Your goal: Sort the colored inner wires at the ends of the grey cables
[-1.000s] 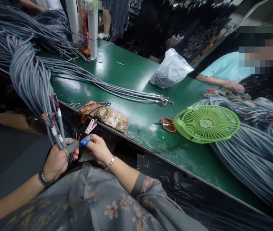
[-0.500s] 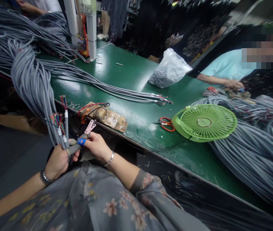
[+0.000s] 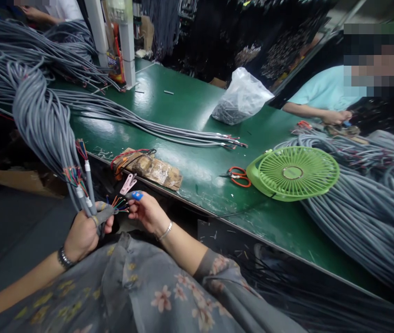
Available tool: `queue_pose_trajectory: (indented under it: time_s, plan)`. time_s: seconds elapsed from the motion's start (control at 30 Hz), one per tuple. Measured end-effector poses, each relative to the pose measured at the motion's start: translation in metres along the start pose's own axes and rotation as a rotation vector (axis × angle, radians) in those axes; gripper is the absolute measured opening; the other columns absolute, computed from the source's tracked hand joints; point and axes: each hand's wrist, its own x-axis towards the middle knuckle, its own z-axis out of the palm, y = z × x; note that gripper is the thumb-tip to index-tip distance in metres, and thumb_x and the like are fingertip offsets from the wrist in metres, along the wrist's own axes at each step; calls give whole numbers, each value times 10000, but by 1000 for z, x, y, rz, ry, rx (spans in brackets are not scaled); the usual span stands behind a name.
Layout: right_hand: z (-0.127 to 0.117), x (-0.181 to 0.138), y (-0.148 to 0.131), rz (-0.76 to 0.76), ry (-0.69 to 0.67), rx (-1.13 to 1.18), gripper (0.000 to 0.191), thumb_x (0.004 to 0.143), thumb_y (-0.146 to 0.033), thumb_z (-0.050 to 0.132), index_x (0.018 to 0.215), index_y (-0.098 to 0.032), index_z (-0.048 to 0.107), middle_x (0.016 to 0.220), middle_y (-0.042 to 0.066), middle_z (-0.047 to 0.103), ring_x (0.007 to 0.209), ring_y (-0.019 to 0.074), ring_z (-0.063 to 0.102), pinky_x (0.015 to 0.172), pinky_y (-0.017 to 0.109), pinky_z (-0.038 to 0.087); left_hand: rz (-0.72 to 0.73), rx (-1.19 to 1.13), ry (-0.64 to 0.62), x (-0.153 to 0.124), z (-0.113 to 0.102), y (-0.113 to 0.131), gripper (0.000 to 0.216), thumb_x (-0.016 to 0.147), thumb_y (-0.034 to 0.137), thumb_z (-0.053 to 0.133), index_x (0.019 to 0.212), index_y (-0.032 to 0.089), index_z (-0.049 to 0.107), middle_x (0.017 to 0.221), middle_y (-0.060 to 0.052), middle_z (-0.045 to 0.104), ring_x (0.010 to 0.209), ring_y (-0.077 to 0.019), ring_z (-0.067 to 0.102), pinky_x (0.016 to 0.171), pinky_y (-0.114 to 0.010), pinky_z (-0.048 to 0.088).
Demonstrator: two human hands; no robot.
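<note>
My left hand (image 3: 84, 230) clamps limp grey cable ends (image 3: 103, 213) by the jacket; right hand (image 3: 147, 213) pinches a light blue-taped offcut (image 3: 134, 195).

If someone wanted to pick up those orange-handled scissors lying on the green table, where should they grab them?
Probably by the orange handle loops of the scissors, coming from above on the side toward the green fan. They lie flat on the table, so the loops are the thickest part to pinch; the dark blades point the other way, toward the taped block, and look thin against the surface.
</note>
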Motion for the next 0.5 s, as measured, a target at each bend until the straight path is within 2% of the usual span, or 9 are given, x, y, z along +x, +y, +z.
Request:
queue_pose_trajectory:
  time_s: [0.1, 0.17, 0.3, 0.5]
  plan:
    - [4, -3, 3, 11, -92, -123, 675, 509, -641, 1123, 837, -226, 704, 752, -58, 681, 607, 85, 498, 568, 240, 500, 15, 29, -37, 1, 0, -1, 417, 443, 492, 1003, 514, 235, 683, 464, 13, 603, 432, -110, 487, 418, -225, 421]
    - [9, -3, 5, -10, -105, -207, 674, 504, -637, 1139, 838, -222, 727, 726, -62, 661, 613, 92, 498, 565, 242, 460, 23, 41, -61, 2, 0, -2, 424, 453, 494, 1004, 505, 234, 673, 463, 10, 605, 434, -116, 504, 423, -230, 435]
    - [17, 1, 9, -77, -66, -265, 644, 539, -626, 1147, 767, -217, 706, 715, -44, 667, 645, 117, 537, 599, 266, 442, 26, 60, -65, 2, -1, -4, 387, 452, 460, 987, 491, 234, 674, 464, 2, 626, 427, -123, 530, 428, -238, 457]
    - [20, 0, 19, -105, 8, -237, 644, 553, -628, 1135, 709, -227, 656, 641, -65, 613, 599, 109, 496, 585, 274, 453, 27, 15, 16, -1, 2, -4, 373, 432, 448, 983, 516, 229, 692, 473, 13, 648, 418, -112, 547, 432, -223, 475]
